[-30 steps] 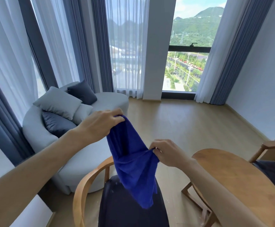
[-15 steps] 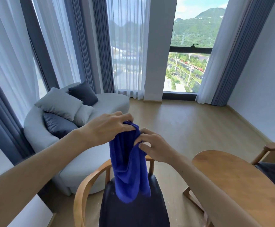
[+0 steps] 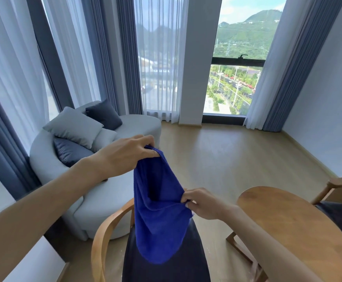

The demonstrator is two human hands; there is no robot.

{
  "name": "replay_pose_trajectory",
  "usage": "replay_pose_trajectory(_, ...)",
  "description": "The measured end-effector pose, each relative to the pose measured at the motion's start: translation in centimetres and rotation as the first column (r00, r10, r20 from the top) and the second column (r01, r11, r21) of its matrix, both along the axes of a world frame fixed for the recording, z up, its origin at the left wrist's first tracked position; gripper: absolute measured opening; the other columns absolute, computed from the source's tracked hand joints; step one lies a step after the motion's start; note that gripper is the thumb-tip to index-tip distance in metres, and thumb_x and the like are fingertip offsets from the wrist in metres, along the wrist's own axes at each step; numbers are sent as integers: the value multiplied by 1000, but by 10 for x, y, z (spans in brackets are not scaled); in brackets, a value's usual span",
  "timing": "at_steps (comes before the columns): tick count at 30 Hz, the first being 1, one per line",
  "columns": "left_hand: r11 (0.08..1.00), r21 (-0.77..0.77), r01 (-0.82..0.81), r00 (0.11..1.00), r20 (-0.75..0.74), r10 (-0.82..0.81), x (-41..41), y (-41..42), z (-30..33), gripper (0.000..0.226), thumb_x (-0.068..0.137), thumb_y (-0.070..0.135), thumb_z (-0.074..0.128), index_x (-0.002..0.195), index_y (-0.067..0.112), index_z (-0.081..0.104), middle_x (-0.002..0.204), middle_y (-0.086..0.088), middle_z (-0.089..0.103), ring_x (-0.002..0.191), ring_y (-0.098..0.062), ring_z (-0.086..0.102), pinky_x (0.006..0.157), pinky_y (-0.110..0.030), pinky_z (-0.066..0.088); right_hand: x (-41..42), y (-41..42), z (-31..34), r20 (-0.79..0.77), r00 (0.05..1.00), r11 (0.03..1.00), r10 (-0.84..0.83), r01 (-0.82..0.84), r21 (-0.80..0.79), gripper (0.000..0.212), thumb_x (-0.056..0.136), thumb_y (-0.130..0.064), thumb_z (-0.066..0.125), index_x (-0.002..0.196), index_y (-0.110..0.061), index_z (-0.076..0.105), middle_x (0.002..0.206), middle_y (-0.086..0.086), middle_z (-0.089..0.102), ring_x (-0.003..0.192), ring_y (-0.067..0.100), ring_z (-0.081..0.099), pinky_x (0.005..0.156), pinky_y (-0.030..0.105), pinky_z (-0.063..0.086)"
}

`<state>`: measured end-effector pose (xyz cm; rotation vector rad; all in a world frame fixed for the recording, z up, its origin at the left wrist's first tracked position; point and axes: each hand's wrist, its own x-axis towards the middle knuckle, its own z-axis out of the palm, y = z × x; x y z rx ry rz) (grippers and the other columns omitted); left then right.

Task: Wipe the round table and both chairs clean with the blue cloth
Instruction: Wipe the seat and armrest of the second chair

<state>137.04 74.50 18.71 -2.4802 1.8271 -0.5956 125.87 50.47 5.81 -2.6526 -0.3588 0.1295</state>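
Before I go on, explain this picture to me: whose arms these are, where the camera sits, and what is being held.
There is no machine here. The arms belong to a person wearing a wide-angle camera on the head, so the single view looks forward and down at their own hands. The left hand pinches the top of the blue cloth; the right hand pinches its edge lower down, so the cloth hangs spread between them in the air. Below it stands a wooden chair with a dark seat. At right is the round table, nothing visible on the part shown, with a second chair behind it. A grey sofa with cushions sits at left, by curtained windows.
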Motion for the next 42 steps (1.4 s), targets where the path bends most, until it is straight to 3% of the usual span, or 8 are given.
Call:
replay_pose_trajectory(5, 999, 14, -48, 996, -71, 49, 15, 14, 0, 40, 81, -11, 54, 104, 16, 72, 111, -6, 55, 97, -22, 55, 74, -27, 43, -6, -18, 9, -8, 998, 997, -59, 59, -59, 24, 92, 1, 43, 97, -5, 66, 98, 5, 67, 88, 19, 58, 79, 27, 47)
replay_pose_trajectory(8, 994, 27, -107, 981, -160, 110, 25, 25, -4, 42, 77, -17, 51, 95, 15, 74, 108, -6, 52, 89, -22, 54, 75, -29, 46, -9, -31, 20, 28, 996, 993, -82, 84, -86, 24, 93, 2, 43, 97, -4, 65, 95, 8, 67, 87, 18, 57, 74, 14, 41)
replay_pose_trajectory(15, 980, 111, -164, 944, -270, 188, 36, 49, -22, 27, 71, -19, 47, 64, 6, 52, 102, -4, 49, 76, -26, 53, 68, -34, 47, -21, -58, 45, 117, 983, 988, -139, 146, -51, 26, 96, 0, 41, 94, -13, 63, 92, -4, 62, 81, 7, 57, 69, 15, 47)
replay_pose_trajectory(19, 947, 217, -238, 935, -215, 284, 44, 54, -32, 29, 79, -14, 49, 83, 10, 64, 106, -1, 50, 90, -23, 55, 81, -28, 45, -26, -70, 55, 90, 984, 985, -155, 161, -60, 27, 95, 3, 42, 93, -12, 65, 92, -2, 63, 84, 11, 61, 70, 19, 52)
replay_pose_trajectory(30, 961, 171, -218, 941, -225, 253, 47, 55, -26, 31, 85, -9, 51, 101, 14, 63, 103, -1, 56, 79, -19, 59, 75, -27, 50, -31, -73, 67, 59, 986, 988, -155, 155, 6, 30, 96, 3, 44, 91, -17, 65, 97, -4, 64, 90, 11, 60, 71, 17, 50)
replay_pose_trajectory(36, 944, 193, -267, 925, -224, 307, 46, 53, -17, 41, 87, -4, 51, 119, 20, 61, 111, -2, 56, 85, -20, 59, 82, -29, 48, -23, -77, 69, 198, 969, 986, -145, 159, -55, 28, 95, 5, 44, 91, -13, 65, 95, -3, 60, 83, 12, 59, 68, 17, 49)
replay_pose_trajectory(39, 945, 169, -281, 915, -250, 317, 43, 53, -14, 41, 88, -5, 52, 122, 17, 60, 104, -4, 56, 77, -19, 56, 79, -29, 49, -19, -81, 72, 266, 951, 979, -156, 185, -89, 27, 92, 9, 43, 92, -7, 65, 93, 1, 61, 80, 17, 60, 68, 22, 52)
replay_pose_trajectory(42, 953, 145, -266, 889, -346, 301, 40, 53, -9, 41, 89, -9, 49, 121, 13, 60, 99, -4, 53, 66, -10, 50, 69, -19, 46, -15, -84, 75, 304, 939, 971, -161, 206, -124, 27, 91, 10, 43, 92, -7, 65, 87, -3, 57, 72, 10, 54, 63, 11, 41)
